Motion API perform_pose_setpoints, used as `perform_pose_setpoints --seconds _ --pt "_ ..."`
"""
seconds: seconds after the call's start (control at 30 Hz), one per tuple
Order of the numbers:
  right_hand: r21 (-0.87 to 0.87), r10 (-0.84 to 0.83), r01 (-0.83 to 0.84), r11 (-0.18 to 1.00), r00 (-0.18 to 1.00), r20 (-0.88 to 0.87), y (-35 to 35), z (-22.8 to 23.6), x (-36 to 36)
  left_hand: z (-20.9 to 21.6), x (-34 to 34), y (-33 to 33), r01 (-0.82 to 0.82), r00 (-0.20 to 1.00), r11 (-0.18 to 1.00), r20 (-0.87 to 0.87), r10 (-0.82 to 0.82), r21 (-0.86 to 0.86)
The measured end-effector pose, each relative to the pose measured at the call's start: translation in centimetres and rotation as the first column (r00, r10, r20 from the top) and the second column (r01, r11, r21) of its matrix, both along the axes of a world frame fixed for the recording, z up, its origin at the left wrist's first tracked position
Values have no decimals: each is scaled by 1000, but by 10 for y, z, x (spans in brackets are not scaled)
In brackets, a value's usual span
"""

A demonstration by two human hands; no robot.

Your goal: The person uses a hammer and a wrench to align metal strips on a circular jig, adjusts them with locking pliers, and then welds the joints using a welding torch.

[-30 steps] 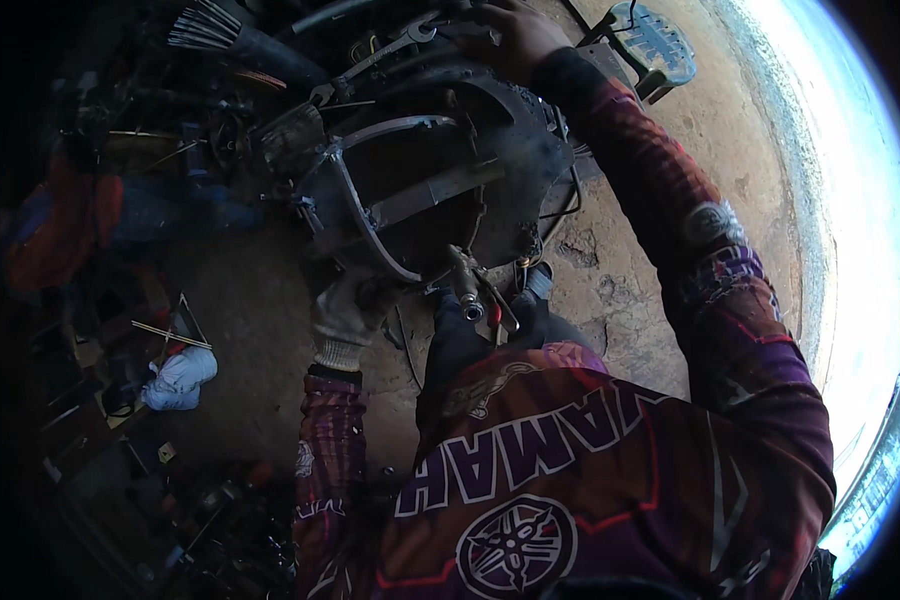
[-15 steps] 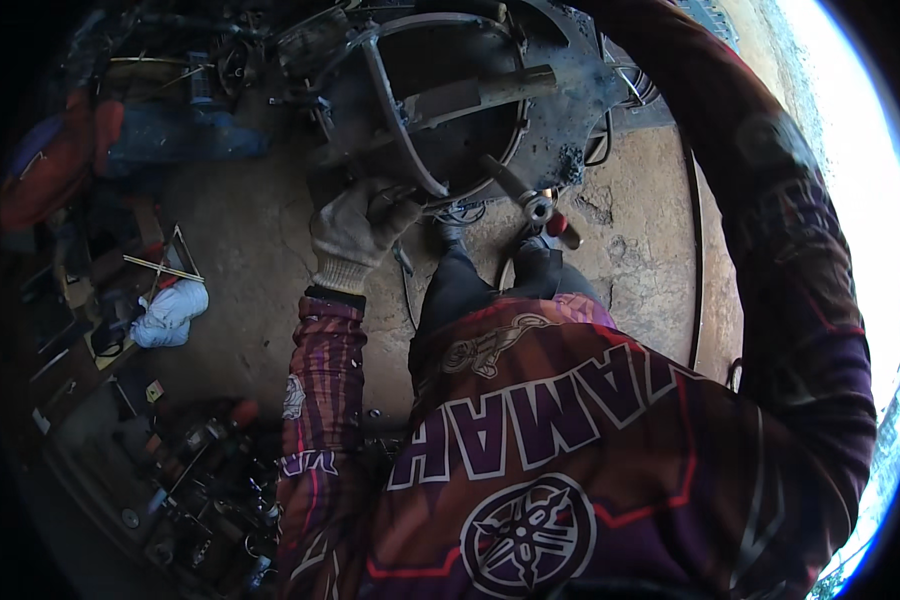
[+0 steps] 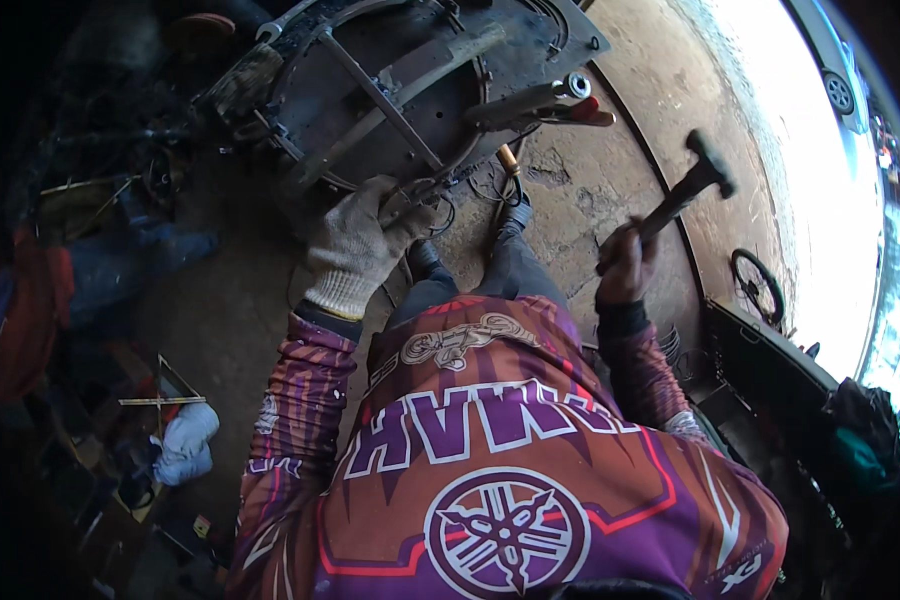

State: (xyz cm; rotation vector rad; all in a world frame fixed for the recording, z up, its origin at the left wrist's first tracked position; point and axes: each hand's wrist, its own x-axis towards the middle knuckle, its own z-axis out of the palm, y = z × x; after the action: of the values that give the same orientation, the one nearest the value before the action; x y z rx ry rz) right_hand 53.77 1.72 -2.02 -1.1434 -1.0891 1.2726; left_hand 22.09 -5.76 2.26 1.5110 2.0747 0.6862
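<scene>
My right hand (image 3: 630,262), without a glove, is closed around the handle of a hammer (image 3: 708,165). Its dark head points up, well to the right of the metalwork. My left hand (image 3: 358,240) wears a pale knitted work glove. Its fingers are curled at the near edge of a round metal frame (image 3: 348,82); what they pinch there is too dark to make out. Flat bars cross the ring of this frame, which lies on a dark metal worktop (image 3: 560,55). A grey metal tube-like tool (image 3: 530,102) and a red handle (image 3: 595,116) jut out at its right side.
At the worktop's far left lies an open-end wrench (image 3: 282,22). A copper-coloured torch-like piece (image 3: 508,160) and cables hang below the edge. White cloth (image 3: 185,445) and wooden sticks (image 3: 160,400) sit among clutter at left. A wheel (image 3: 757,287) stands at right; a car (image 3: 838,75) is outside.
My right arm has come down from the far upper right, and the hammer is now in view beside the worktop. My left hand stays at the frame's near edge. The view has shifted.
</scene>
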Motion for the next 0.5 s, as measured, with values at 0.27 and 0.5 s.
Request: perform_pose_setpoints --seconds 0.27,0.5 --pt "-16 258 -260 966 946 198 -85 -51 -70 -5 -5 -5 -18 994 998 102 25 -65" --pt "-84 315 -304 949 893 321 -77 -70 -91 -4 -2 -4 -21 995 999 -100 16 -42"
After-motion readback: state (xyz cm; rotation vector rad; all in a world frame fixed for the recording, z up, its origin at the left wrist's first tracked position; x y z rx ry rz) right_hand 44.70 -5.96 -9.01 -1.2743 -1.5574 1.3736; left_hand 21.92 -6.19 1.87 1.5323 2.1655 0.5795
